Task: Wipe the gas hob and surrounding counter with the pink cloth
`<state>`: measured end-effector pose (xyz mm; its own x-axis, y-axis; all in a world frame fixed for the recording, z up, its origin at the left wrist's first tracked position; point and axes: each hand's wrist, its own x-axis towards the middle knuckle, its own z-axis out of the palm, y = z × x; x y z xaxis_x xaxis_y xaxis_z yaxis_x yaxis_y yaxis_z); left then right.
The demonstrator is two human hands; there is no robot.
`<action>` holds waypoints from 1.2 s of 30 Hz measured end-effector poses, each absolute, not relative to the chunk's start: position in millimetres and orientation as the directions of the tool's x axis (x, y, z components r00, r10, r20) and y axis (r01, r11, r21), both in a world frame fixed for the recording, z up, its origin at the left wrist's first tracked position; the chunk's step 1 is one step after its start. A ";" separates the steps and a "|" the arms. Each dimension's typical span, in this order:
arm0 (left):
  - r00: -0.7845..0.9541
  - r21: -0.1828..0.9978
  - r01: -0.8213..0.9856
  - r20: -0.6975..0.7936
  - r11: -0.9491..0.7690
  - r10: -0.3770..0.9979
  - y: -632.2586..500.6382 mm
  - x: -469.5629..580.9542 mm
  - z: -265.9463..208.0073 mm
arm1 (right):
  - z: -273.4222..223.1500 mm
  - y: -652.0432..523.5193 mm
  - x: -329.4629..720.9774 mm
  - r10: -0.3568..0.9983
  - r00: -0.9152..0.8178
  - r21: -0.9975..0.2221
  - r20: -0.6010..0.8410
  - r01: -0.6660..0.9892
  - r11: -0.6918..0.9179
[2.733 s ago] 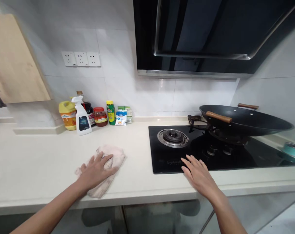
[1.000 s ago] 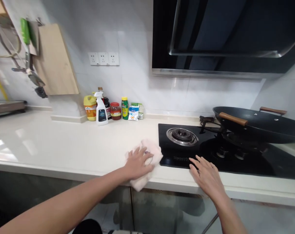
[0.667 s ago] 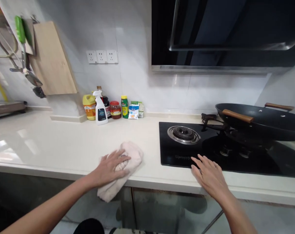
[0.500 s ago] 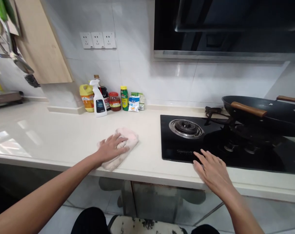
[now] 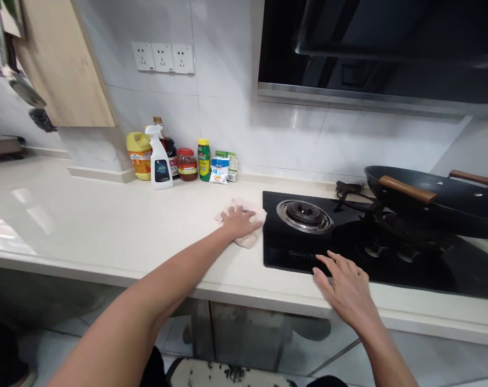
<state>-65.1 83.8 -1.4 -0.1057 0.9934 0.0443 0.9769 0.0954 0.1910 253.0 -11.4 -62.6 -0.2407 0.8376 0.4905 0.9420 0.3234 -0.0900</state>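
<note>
On the white countertop, my left hand (image 5: 239, 221) presses down on a pale pink cleaning cloth (image 5: 247, 241), fingers curled over it. The cloth lies bunched, its right side by the left edge of the black gas cooktop (image 5: 282, 258). My right hand (image 5: 344, 287) rests at the cooktop's front edge, its fingers apart and nothing in them. A round burner (image 5: 305, 215) sits in the cooktop beyond both hands.
A dark wok (image 5: 461, 209) with wooden handles stands on the right burner. Along the wall are a white spray bottle (image 5: 162, 166), a yellow jug (image 5: 139, 156), a red-lidded jar (image 5: 187, 165), a green bottle (image 5: 204, 161) and small packets (image 5: 219, 170). A black range hood (image 5: 368, 48) hangs above.
My left hand has slid the cloth to the right and away from me, up to the cooktop's side. My right hand stays at the front edge. The view has shifted slightly.
</note>
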 end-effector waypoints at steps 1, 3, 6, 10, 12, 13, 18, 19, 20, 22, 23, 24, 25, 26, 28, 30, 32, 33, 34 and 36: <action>-0.070 0.194 0.979 0.050 0.059 0.996 78.4 -54.7 -3.0 | -62.1 -11.7 253.7 0.846 -0.232 -0.111 0.480 0.941 0.321; -0.012 0.197 0.980 0.053 0.001 0.998 63.0 -42.0 -3.7 | -61.6 -12.1 254.7 0.861 -0.216 -0.147 0.461 0.938 0.314; 0.068 0.193 0.978 0.044 -0.075 0.997 28.8 -42.4 1.1 | -62.5 -12.2 255.3 0.866 -0.206 -0.173 0.456 0.934 0.313; 0.199 0.195 0.961 0.004 -0.196 0.980 -36.9 -61.4 7.6 | -67.1 -10.7 256.4 0.853 -0.227 -0.147 0.470 0.933 0.329; 0.251 0.206 0.948 -0.009 -0.244 0.968 -72.7 -73.5 7.7 | -70.7 -9.2 257.1 0.839 -0.238 -0.118 0.490 0.935 0.335; 0.266 0.208 0.943 -0.009 -0.258 0.964 -89.1 -80.3 7.0 | -72.5 -8.4 257.5 0.832 -0.241 -0.105 0.499 0.936 0.335; 0.271 0.184 0.944 0.032 -0.272 0.962 -138.0 -128.2 1.8 | -78.4 -5.9 258.1 0.825 -0.243 -0.081 0.511 0.941 0.328; 0.233 0.171 0.956 0.047 -0.238 0.971 -141.0 -140.9 0.8 | -78.5 -5.9 257.9 0.825 -0.247 -0.077 0.508 0.941 0.329; 0.186 0.157 0.968 0.063 -0.193 0.981 -142.4 -154.4 -0.2 | -78.2 -6.0 257.8 0.826 -0.250 -0.073 0.506 0.941 0.330; 0.100 0.138 0.984 0.078 -0.110 0.992 -142.4 -182.0 -2.2 | -77.4 -6.5 257.5 0.826 -0.261 -0.058 0.500 0.941 0.332; 0.068 0.138 0.987 0.083 -0.079 0.994 -141.5 -195.6 -3.1 | -77.0 -6.6 257.6 0.826 -0.264 -0.050 0.498 0.942 0.331; 0.040 0.144 0.988 0.090 -0.053 0.995 -140.3 -208.5 -3.8 | -76.8 -6.8 257.8 0.826 -0.265 -0.042 0.497 0.943 0.329; 0.014 0.153 0.988 0.096 -0.028 0.995 -138.9 -220.4 -4.2 | -76.8 -6.9 258.3 0.825 -0.267 -0.035 0.497 0.944 0.327; -0.019 0.164 0.987 0.103 0.002 0.994 -137.2 -231.1 -4.0 | -77.0 -7.1 258.9 0.824 -0.268 -0.030 0.499 0.945 0.326; -0.097 0.176 0.981 0.102 0.078 0.990 -132.9 -247.7 -1.9 | -77.5 -7.7 260.1 0.820 -0.275 -0.022 0.501 0.944 0.329; -0.184 0.165 0.972 0.078 0.169 0.980 -126.0 -257.1 2.6 | -78.0 -8.7 260.4 0.819 -0.285 -0.018 0.498 0.941 0.338; -0.254 0.142 0.959 0.035 0.247 0.967 -115.6 -258.6 8.3 | -78.1 -10.1 259.1 0.819 -0.288 -0.017 0.496 0.940 0.341; -0.277 0.131 0.953 0.013 0.273 0.961 -109.1 -256.3 11.0 | -78.2 -10.8 257.9 0.819 -0.284 -0.017 0.499 0.941 0.337; -0.292 0.120 0.949 -0.005 0.290 0.956 -101.7 -251.9 13.2 | -78.2 -11.4 256.5 0.818 -0.278 -0.018 0.504 0.943 0.332; -0.299 0.102 0.948 -0.025 0.300 0.954 -84.7 -237.3 15.6 | -78.3 -12.5 253.6 0.813 -0.264 -0.022 0.519 0.947 0.322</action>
